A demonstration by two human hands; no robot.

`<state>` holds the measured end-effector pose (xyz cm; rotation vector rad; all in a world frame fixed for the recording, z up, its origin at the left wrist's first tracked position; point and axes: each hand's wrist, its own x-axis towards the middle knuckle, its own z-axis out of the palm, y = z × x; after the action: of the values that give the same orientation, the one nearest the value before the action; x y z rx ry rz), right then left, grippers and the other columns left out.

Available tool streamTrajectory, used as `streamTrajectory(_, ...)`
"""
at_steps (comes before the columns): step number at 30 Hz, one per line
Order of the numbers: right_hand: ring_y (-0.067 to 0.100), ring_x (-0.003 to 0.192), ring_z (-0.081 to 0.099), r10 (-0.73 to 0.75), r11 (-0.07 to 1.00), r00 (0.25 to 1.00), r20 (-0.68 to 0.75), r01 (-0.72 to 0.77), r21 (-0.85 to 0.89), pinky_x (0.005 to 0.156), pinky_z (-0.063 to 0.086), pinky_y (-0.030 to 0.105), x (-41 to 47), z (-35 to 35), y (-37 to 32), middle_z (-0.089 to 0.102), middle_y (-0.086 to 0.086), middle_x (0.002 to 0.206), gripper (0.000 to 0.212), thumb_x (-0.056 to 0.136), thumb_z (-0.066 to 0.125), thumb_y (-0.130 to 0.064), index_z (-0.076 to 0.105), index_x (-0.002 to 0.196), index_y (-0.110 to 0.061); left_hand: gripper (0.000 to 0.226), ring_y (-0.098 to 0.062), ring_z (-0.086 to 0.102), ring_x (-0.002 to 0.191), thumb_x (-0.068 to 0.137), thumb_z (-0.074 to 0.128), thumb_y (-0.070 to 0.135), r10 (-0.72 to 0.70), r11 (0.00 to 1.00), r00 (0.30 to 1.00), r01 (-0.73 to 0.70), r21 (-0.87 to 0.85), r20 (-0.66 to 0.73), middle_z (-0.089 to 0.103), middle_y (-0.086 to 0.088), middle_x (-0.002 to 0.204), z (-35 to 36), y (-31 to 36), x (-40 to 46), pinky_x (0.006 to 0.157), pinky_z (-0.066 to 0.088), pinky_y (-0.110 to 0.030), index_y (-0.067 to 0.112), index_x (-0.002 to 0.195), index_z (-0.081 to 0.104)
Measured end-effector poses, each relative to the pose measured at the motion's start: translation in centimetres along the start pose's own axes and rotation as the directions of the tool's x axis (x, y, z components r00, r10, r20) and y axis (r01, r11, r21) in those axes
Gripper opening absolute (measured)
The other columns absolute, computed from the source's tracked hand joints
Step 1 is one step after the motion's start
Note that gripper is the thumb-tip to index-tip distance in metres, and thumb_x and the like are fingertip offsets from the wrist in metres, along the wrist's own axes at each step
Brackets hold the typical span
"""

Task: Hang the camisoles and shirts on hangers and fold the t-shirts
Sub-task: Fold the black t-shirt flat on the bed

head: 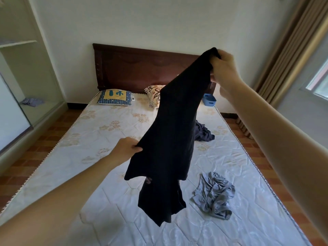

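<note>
A black garment [170, 139] hangs in the air above the bed, stretched on a slant between my hands. My right hand [223, 66] grips its upper end, raised high at the right. My left hand [126, 148] pinches its left edge lower down. The garment's lower part dangles loose over the mattress [88, 139]. A crumpled light grey garment [214, 194] lies on the mattress at the right front. A dark navy garment [203, 133] lies bunched further back, partly hidden behind the black one.
Two pillows, a blue-and-yellow pillow [115, 97] and a floral pillow [154, 94], lie by the dark wooden headboard [134, 68]. A blue basket [209, 99] stands at the bed's far right corner. A wardrobe with open shelves [26, 86] lines the left wall; curtains [287, 55] hang at the right.
</note>
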<state>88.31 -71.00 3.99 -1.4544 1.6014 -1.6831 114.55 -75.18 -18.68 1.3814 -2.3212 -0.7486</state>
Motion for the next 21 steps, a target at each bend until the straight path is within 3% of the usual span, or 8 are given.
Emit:
streamTrajectory(2, 0.013, 0.059, 0.05, 0.072, 0.997, 0.994, -0.08, -0.075, -0.036, 0.059, 0.044, 0.027, 0.7, -1.3, 2.4, 0.05, 0.005, 0.074, 0.023, 0.101, 0.04, -0.01, 0.057, 0.086, -0.012, 0.042, -0.02, 0.044, 0.059, 0.096, 0.057, 0.015, -0.042, 0.998, 0.99, 0.05, 0.05, -0.137, 0.044, -0.003, 0.057, -1.4, -1.3, 0.3, 0.053, 0.023, -0.028, 0.011, 0.057, 0.041)
streamTrajectory(4, 0.016, 0.061, 0.048, 0.162, 0.984, 0.972, -0.169, -0.173, -0.048, 0.061, 0.043, 0.031, 1.1, -2.3, 5.0, 0.048, 0.007, 0.075, 0.02, 0.102, 0.041, -0.014, 0.055, 0.087, -0.011, 0.029, -0.024, 0.053, 0.072, 0.096, 0.058, 0.017, -0.091, 0.995, 0.955, 0.099, 0.013, -0.283, 0.057, -0.005, 0.068, -3.2, -2.2, 0.8, 0.059, 0.026, -0.031, 0.007, 0.069, 0.059)
streamTrajectory(6, 0.019, 0.063, 0.047, 0.244, 0.963, 0.94, -0.238, -0.264, -0.058, 0.063, 0.04, 0.034, 1.4, -3.0, 7.4, 0.044, 0.006, 0.072, 0.022, 0.102, 0.043, -0.016, 0.053, 0.082, -0.013, 0.021, -0.024, 0.054, 0.077, 0.097, 0.058, 0.02, -0.118, 0.993, 0.912, 0.109, -0.043, -0.393, 0.058, 0.0, 0.07, -5.0, -2.3, 1.2, 0.064, 0.03, -0.03, 0.012, 0.077, 0.062)
streamTrajectory(9, 0.022, 0.074, 0.051, 0.323, 0.933, 0.902, -0.285, -0.355, -0.065, 0.064, 0.046, 0.035, 1.6, -3.5, 9.7, 0.048, 0.005, 0.073, 0.021, 0.101, 0.042, -0.012, 0.058, 0.087, -0.01, 0.019, -0.03, 0.058, 0.085, 0.097, 0.056, 0.027, -0.055, 0.994, 0.864, 0.093, 0.052, -0.5, 0.064, -0.003, 0.083, -7.1, -1.6, 1.9, 0.067, 0.043, -0.036, 0.014, 0.088, 0.066)
streamTrajectory(13, 0.022, 0.078, 0.05, 0.371, 0.907, 0.861, -0.347, -0.417, -0.065, 0.068, 0.045, 0.035, 1.9, -3.9, 11.0, 0.05, 0.005, 0.077, 0.027, 0.098, 0.042, -0.009, 0.061, 0.109, 0.006, 0.023, -0.035, 0.059, 0.094, 0.1, 0.051, 0.033, 0.0, 0.985, 0.837, 0.095, 0.145, -0.547, 0.068, -0.009, 0.103, -9.0, -0.1, 2.7, 0.068, 0.045, -0.038, 0.018, 0.108, 0.067)
streamTrajectory(17, 0.022, 0.078, 0.048, 0.405, 0.886, 0.838, -0.366, -0.459, -0.07, 0.067, 0.042, 0.034, 2.2, -4.2, 11.2, 0.048, 0.004, 0.076, 0.023, 0.096, 0.042, -0.008, 0.062, 0.099, 0.004, 0.028, -0.037, 0.061, 0.096, 0.1, 0.051, 0.034, 0.107, 0.97, 0.815, 0.039, 0.239, -0.57, 0.07, -0.013, 0.104, -10.7, 0.6, 2.9, 0.07, 0.048, -0.041, 0.018, 0.115, 0.068)
streamTrajectory(21, 0.022, 0.082, 0.049, 0.42, 0.885, 0.84, -0.342, -0.462, -0.047, 0.07, 0.045, 0.033, 1.8, -3.8, 10.4, 0.048, 0.003, 0.077, 0.023, 0.097, 0.042, -0.006, 0.062, 0.104, 0.002, 0.025, -0.032, 0.062, 0.099, 0.099, 0.053, 0.03, 0.086, 0.989, 0.855, -0.011, 0.149, -0.512, 0.07, -0.009, 0.108, -12.2, 1.1, 3.1, 0.078, 0.048, -0.038, 0.016, 0.113, 0.07)
